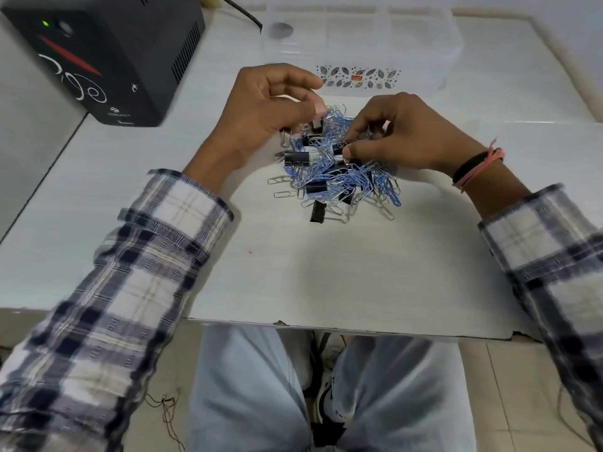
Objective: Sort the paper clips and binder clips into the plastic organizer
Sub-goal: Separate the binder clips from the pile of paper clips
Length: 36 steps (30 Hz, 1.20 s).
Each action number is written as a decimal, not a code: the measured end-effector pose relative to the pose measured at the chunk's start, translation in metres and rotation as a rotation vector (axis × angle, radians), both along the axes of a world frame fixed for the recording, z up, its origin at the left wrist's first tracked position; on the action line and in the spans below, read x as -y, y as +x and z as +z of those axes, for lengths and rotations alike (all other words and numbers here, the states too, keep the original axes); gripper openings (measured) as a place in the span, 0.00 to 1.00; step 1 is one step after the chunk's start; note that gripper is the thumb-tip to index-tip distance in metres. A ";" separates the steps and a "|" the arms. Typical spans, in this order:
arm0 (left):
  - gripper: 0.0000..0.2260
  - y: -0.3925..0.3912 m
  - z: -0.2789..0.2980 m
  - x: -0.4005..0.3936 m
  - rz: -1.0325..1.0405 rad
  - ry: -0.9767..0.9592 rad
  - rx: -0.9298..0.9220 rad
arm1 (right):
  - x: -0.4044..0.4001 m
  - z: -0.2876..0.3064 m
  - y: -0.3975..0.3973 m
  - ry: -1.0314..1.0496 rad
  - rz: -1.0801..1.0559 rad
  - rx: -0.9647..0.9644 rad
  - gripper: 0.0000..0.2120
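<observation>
Between the hands, the tangled clip pile [336, 168] lies just short of the plastic organizer [359, 47] (straight ahead), with the left hand [261, 115] pinching a black binder clip [317, 123] and the right hand [401, 132] pinching into the tangle, what it grips hidden.

Organizer [362, 44] top cut off; compartments indistinct.

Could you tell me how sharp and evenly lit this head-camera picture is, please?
Head view: soft, even light with faint shadows; the clip pile is fairly sharp; the sleeves at the edges are smeared; wide-angle bending curves the table edges; the clear organizer looks washed out.
</observation>
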<state>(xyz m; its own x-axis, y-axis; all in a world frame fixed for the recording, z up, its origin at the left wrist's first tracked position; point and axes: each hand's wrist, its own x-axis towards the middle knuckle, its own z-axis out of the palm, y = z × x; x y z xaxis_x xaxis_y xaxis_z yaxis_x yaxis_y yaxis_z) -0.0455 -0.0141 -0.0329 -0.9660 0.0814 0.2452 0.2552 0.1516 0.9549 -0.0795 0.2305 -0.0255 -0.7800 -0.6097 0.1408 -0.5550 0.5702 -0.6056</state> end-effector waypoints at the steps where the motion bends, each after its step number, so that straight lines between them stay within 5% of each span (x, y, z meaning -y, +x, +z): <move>1: 0.15 0.000 0.001 0.000 0.014 0.034 0.006 | 0.000 -0.001 0.000 -0.003 -0.008 -0.005 0.08; 10: 0.14 -0.007 0.004 0.007 0.083 0.265 0.102 | -0.004 0.001 -0.001 -0.115 -0.100 -0.053 0.05; 18: 0.10 -0.008 0.002 0.004 0.070 0.283 0.136 | 0.001 0.008 0.009 -0.002 0.038 0.052 0.19; 23: 0.10 -0.008 0.002 0.005 0.080 0.283 0.148 | 0.004 0.008 0.010 0.006 0.001 0.024 0.11; 28: 0.10 -0.008 0.002 0.005 0.082 0.286 0.150 | 0.005 0.006 0.010 -0.123 -0.108 0.183 0.17; 36: 0.08 -0.008 0.008 0.005 0.081 0.441 0.215 | -0.010 0.018 0.006 -0.347 -0.150 0.145 0.21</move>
<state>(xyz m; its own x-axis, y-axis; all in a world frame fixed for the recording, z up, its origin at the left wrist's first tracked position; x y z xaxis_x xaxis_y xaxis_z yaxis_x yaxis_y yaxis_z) -0.0537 -0.0187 -0.0253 -0.9975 -0.0627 0.0338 0.0494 -0.2671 0.9624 -0.0738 0.2406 -0.0078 -0.8836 -0.4232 0.2004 -0.3761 0.3862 -0.8423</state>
